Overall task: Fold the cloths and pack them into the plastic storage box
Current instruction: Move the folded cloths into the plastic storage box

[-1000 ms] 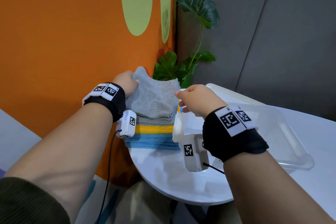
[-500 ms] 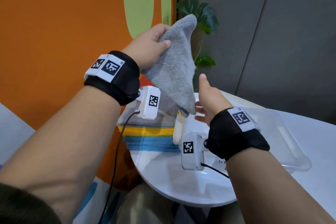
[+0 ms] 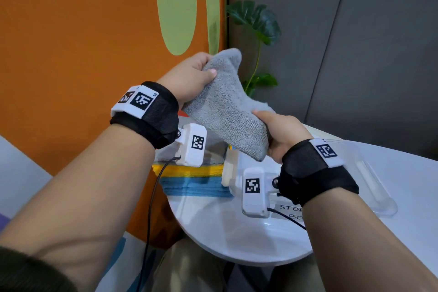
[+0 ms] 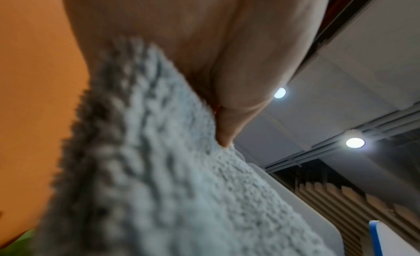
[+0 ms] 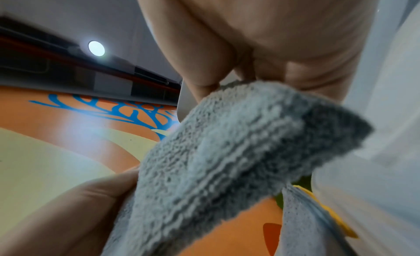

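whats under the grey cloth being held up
Below the grey cloth, a stack of cloths sits on the white table: grey on top, then yellow, then blue. The left wrist camera and the cloth cover most of the stack's top.

Light: bright, even, from round ceiling lamps (image 4: 355,142).
Glare: soft shine on the white counter (image 3: 227,232).
Blur: both wrist views soft, grey cloth (image 5: 227,152) close up out of focus.

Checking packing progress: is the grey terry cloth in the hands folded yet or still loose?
Still loose: the grey terry cloth hangs bunched in the air, gripped between left hand and right hand, no flat fold visible.
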`<action>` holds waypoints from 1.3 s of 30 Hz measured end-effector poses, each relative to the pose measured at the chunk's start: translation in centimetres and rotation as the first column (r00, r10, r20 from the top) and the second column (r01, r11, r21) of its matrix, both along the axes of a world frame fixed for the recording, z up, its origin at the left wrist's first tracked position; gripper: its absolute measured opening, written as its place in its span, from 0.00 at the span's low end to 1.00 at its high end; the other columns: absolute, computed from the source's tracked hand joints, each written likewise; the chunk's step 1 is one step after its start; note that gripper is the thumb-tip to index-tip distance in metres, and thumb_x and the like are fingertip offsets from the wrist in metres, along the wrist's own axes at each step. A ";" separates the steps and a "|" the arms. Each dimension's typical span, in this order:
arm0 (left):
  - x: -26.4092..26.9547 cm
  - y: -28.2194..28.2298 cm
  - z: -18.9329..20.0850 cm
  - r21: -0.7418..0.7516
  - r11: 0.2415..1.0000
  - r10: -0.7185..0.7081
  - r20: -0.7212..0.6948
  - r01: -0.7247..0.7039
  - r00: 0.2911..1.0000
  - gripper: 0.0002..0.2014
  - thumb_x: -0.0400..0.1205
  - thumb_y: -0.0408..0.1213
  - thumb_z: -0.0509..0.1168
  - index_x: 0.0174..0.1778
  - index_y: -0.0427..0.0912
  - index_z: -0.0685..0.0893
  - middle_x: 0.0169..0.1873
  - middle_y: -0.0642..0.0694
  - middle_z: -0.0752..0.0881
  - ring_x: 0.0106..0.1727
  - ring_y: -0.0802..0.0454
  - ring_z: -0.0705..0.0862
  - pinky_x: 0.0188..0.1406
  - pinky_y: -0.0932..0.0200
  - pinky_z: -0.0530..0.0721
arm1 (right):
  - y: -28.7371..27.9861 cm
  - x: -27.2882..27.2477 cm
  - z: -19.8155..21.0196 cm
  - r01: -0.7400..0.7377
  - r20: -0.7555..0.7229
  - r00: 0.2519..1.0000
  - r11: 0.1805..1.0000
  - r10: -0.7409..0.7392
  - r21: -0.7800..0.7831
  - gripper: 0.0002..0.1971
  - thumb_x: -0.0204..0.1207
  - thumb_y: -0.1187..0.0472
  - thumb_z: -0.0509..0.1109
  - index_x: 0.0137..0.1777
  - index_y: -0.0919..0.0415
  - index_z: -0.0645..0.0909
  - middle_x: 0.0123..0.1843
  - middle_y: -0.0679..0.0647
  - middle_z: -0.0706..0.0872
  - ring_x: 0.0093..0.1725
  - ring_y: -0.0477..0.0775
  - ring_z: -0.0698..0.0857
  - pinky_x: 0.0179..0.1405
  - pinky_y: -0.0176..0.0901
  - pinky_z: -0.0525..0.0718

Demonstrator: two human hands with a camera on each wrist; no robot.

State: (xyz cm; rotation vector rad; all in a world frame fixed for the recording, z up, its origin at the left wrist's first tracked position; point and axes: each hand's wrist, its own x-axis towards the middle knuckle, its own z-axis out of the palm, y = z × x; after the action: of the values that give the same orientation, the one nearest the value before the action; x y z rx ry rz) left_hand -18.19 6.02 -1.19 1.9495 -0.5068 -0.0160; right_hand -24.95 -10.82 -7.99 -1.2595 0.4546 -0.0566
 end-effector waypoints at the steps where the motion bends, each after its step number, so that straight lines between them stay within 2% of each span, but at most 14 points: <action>1: 0.2 0.0 -0.5 0.043 0.999 0.024 -0.020 -0.023 1.000 0.08 0.87 0.36 0.58 0.49 0.53 0.79 0.50 0.42 0.87 0.51 0.41 0.87 0.57 0.35 0.84 | -0.2 0.0 -0.1 0.018 -0.006 1.000 0.999 -0.018 -0.030 0.06 0.77 0.62 0.71 0.49 0.65 0.84 0.41 0.58 0.89 0.34 0.53 0.89 0.34 0.47 0.89; 4: 0.6 0.0 -1.9 0.174 0.983 0.066 -0.054 -0.055 0.996 0.05 0.87 0.38 0.58 0.55 0.49 0.79 0.54 0.39 0.87 0.55 0.38 0.86 0.58 0.34 0.83 | -0.9 0.1 -0.8 0.015 -0.052 0.998 0.951 -0.033 -0.309 0.10 0.78 0.58 0.69 0.51 0.65 0.83 0.50 0.62 0.87 0.49 0.61 0.87 0.58 0.61 0.85; 9: 1.2 -0.1 -4.0 0.306 0.946 0.131 -0.070 -0.103 0.989 0.10 0.87 0.40 0.58 0.62 0.44 0.77 0.55 0.39 0.86 0.55 0.39 0.86 0.59 0.38 0.84 | -1.4 0.1 -0.9 -0.016 -0.086 0.995 0.802 -0.044 -0.597 0.12 0.81 0.57 0.63 0.35 0.58 0.74 0.61 0.68 0.85 0.61 0.67 0.84 0.61 0.59 0.83; 12: 1.0 0.1 -5.4 0.502 0.860 0.155 -0.092 -0.088 0.984 0.13 0.87 0.41 0.56 0.65 0.41 0.75 0.57 0.39 0.84 0.58 0.39 0.83 0.61 0.42 0.82 | -1.8 0.2 -1.4 -0.081 -0.151 0.988 0.711 -0.036 -0.699 0.05 0.81 0.61 0.62 0.46 0.61 0.73 0.64 0.66 0.83 0.61 0.62 0.83 0.58 0.49 0.81; 16: 0.4 0.3 -7.0 0.694 0.719 0.179 -0.135 -0.036 0.975 0.15 0.86 0.38 0.58 0.67 0.38 0.74 0.58 0.38 0.83 0.59 0.38 0.83 0.60 0.45 0.83 | -1.8 0.2 -2.0 -0.145 -0.231 0.971 0.630 -0.056 -0.763 0.08 0.77 0.63 0.67 0.51 0.68 0.75 0.59 0.64 0.82 0.52 0.55 0.80 0.48 0.47 0.79; 19: 0.3 0.4 -7.9 0.660 0.751 0.188 -0.240 0.018 0.952 0.19 0.84 0.34 0.63 0.72 0.39 0.71 0.49 0.38 0.83 0.48 0.39 0.85 0.48 0.44 0.87 | -1.6 -0.1 -1.7 -0.221 -0.315 0.947 0.599 -0.056 -0.769 0.25 0.78 0.65 0.66 0.71 0.73 0.63 0.53 0.62 0.79 0.55 0.59 0.81 0.36 0.44 0.77; 20: 0.3 0.5 -8.1 0.646 0.763 0.190 -0.270 0.031 0.944 0.23 0.83 0.33 0.65 0.74 0.42 0.67 0.45 0.39 0.83 0.43 0.40 0.84 0.43 0.45 0.88 | -1.7 -0.1 -1.7 -0.251 -0.338 0.940 0.591 -0.038 -0.767 0.25 0.77 0.65 0.66 0.71 0.74 0.63 0.53 0.62 0.80 0.54 0.60 0.82 0.36 0.45 0.80; 22: 0.5 0.9 -8.3 0.640 0.766 0.175 -0.303 0.064 0.937 0.27 0.82 0.33 0.67 0.73 0.51 0.62 0.37 0.40 0.80 0.33 0.43 0.81 0.33 0.48 0.87 | -1.9 -0.1 -1.6 -0.280 -0.342 0.940 0.563 -0.004 -0.778 0.20 0.74 0.65 0.70 0.64 0.74 0.74 0.54 0.65 0.85 0.54 0.63 0.86 0.49 0.52 0.87; 26: 0.7 1.2 -8.7 0.634 0.764 0.118 -0.317 0.118 0.941 0.13 0.82 0.30 0.66 0.59 0.49 0.74 0.28 0.43 0.75 0.19 0.49 0.73 0.15 0.63 0.75 | -2.0 -0.5 -1.4 -0.323 -0.357 0.934 0.489 0.026 -0.810 0.13 0.74 0.63 0.73 0.54 0.72 0.82 0.48 0.65 0.88 0.53 0.63 0.88 0.58 0.55 0.85; 32: 0.7 1.0 -8.7 0.623 0.769 0.091 -0.332 0.145 0.939 0.11 0.82 0.30 0.67 0.58 0.47 0.82 0.29 0.45 0.78 0.22 0.51 0.75 0.19 0.64 0.78 | -2.3 0.0 -1.5 -0.368 -0.392 0.918 0.485 0.054 -0.793 0.14 0.73 0.65 0.72 0.58 0.66 0.83 0.61 0.64 0.85 0.57 0.62 0.85 0.60 0.54 0.84; 34: 0.8 1.0 -8.7 0.604 0.781 0.084 -0.350 0.156 0.933 0.12 0.81 0.29 0.68 0.59 0.46 0.82 0.30 0.43 0.77 0.23 0.50 0.75 0.18 0.65 0.79 | -2.0 -0.3 -0.8 -0.412 -0.432 0.901 0.409 0.048 -0.814 0.16 0.76 0.63 0.69 0.63 0.66 0.82 0.62 0.62 0.84 0.49 0.58 0.83 0.47 0.44 0.85; 36: 1.0 1.1 -8.7 0.595 0.785 0.072 -0.368 0.175 0.927 0.14 0.80 0.28 0.69 0.59 0.47 0.82 0.32 0.42 0.76 0.25 0.49 0.75 0.20 0.63 0.81 | -1.9 -0.4 -0.2 -0.487 -0.507 0.862 0.301 0.013 -0.820 0.10 0.79 0.60 0.67 0.58 0.62 0.81 0.56 0.58 0.84 0.40 0.52 0.78 0.30 0.34 0.72; 37: 1.1 1.1 -8.7 0.591 0.786 0.068 -0.374 0.180 0.925 0.14 0.79 0.28 0.69 0.58 0.48 0.83 0.33 0.43 0.76 0.27 0.49 0.75 0.23 0.61 0.82 | -2.1 -0.3 -0.2 -0.496 -0.518 0.855 0.272 -0.012 -0.825 0.07 0.78 0.58 0.68 0.52 0.59 0.79 0.50 0.56 0.83 0.41 0.53 0.78 0.28 0.34 0.70; 39: 1.1 1.1 -8.5 0.585 0.789 0.069 -0.386 0.187 0.920 0.15 0.78 0.27 0.71 0.56 0.48 0.84 0.32 0.43 0.75 0.28 0.49 0.75 0.29 0.57 0.84 | -4.4 3.2 -3.1 -0.510 -0.539 0.839 0.232 -0.079 -0.828 0.20 0.59 0.49 0.79 0.46 0.58 0.78 0.41 0.52 0.83 0.43 0.57 0.82 0.41 0.39 0.79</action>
State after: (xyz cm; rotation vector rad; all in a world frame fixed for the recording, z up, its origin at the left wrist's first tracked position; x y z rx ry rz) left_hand -17.08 7.09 -9.71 2.4803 -0.3092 -0.6831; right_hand -21.75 -15.19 -11.12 -2.6614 0.7007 0.3079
